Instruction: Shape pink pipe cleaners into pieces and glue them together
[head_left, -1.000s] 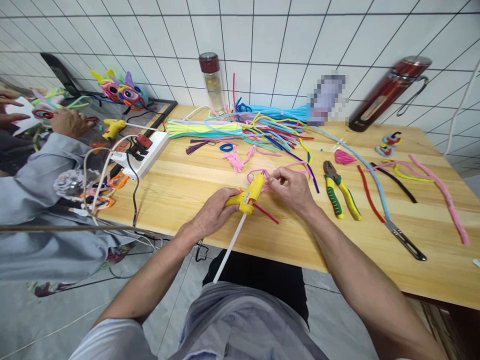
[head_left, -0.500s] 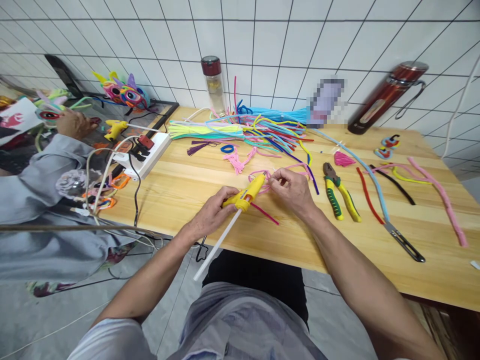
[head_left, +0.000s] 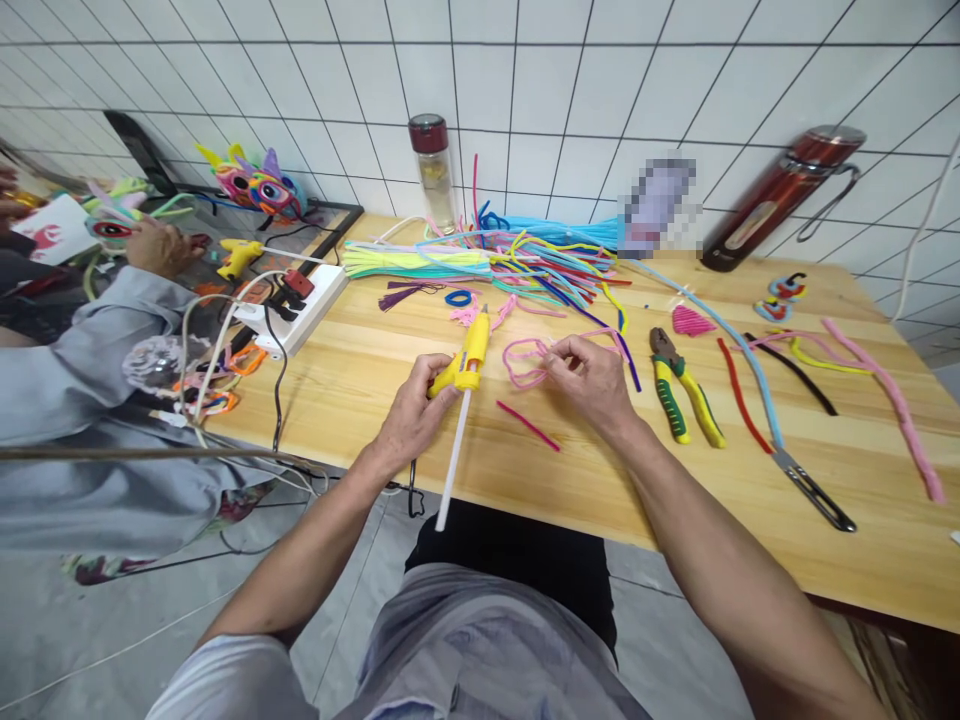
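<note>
My left hand is wrapped round the handle of a yellow hot glue gun, whose nozzle points away from me. A long white glue stick sticks out of the gun's back end toward my lap. With thumb and fingers pinched, my right hand holds one end of a pink pipe cleaner shape bent into loops. Below the loops a short magenta pipe cleaner lies on the table. Behind the gun's nozzle is another pink bent piece, partly hidden.
Pliers and scissors lie on the right. Bundles of pipe cleaners spread along the back, near a glass bottle and a red thermos. On the left are a power strip with cords and a co-worker's hand.
My left hand has drawn the glue gun leftward, away from the pink loops, and turned its nozzle more straight ahead. My right hand still pinches the pink shape, which now shows more fully.
</note>
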